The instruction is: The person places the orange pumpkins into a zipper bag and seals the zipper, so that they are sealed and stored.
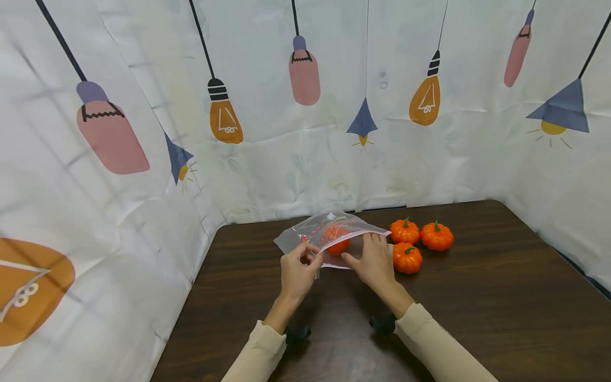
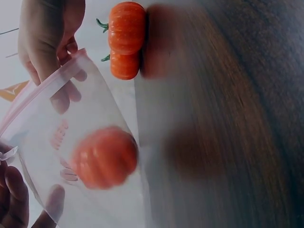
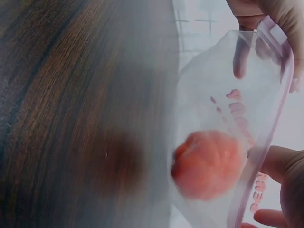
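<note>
A clear zip bag (image 1: 305,233) with a pink-edged mouth and printed marks sits in front of me, its mouth parted. Inside it lies an orange mini pumpkin (image 1: 339,246), seen through the film as a blurred pumpkin (image 2: 105,157) in the left wrist view. My left hand (image 1: 298,270) pinches the mouth's left end, beside the white slider (image 3: 277,34). At the other end, my right hand (image 1: 374,260) is at the mouth with fingers extended along the upper edge and thumb apart, lower down. Some of its fingertips show through the film in the left wrist view.
Three more orange pumpkins with green stems, among them a rear pumpkin (image 1: 404,231), a right pumpkin (image 1: 437,236) and a front pumpkin (image 1: 407,258), stand right of the bag. The dark wooden table (image 1: 477,297) meets a lamp-printed white curtain (image 1: 286,175) behind and at the sides.
</note>
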